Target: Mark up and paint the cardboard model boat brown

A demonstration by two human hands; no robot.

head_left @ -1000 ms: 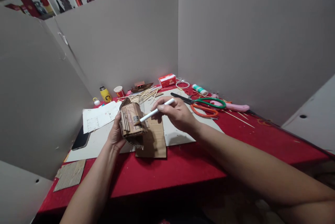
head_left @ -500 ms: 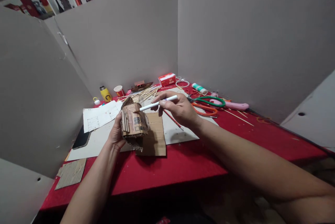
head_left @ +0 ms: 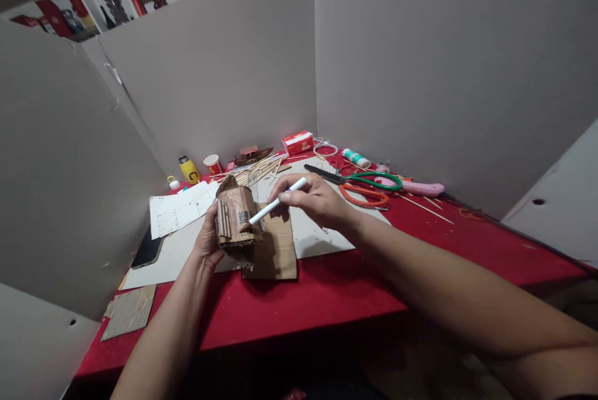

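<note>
My left hand (head_left: pixel 208 239) grips a small cardboard model (head_left: pixel 237 210) from its left side, above the table. Its curved face carries brown streaks, dark printed marks and a row of thin strips at the left. In my right hand (head_left: pixel 311 200) is a white marker (head_left: pixel 280 200), fingers closed round the barrel. The brown marker tip meets the lower part of the model's face, by the print. Below the model lies a flat piece of cardboard (head_left: pixel 278 250).
Scissors (head_left: pixel 369 183) with green and orange handles lie right of my right hand. Wooden sticks (head_left: pixel 261 169), a paper cup (head_left: pixel 212 164), a yellow bottle (head_left: pixel 189 169) and a model boat (head_left: pixel 252 154) stand behind. At left are a phone (head_left: pixel 147 252) and corrugated cardboard (head_left: pixel 129 313).
The marker tip has moved down the model's face, from near its top to the printed area. Brown colour now covers part of the print. My left hand stays nearly still.
</note>
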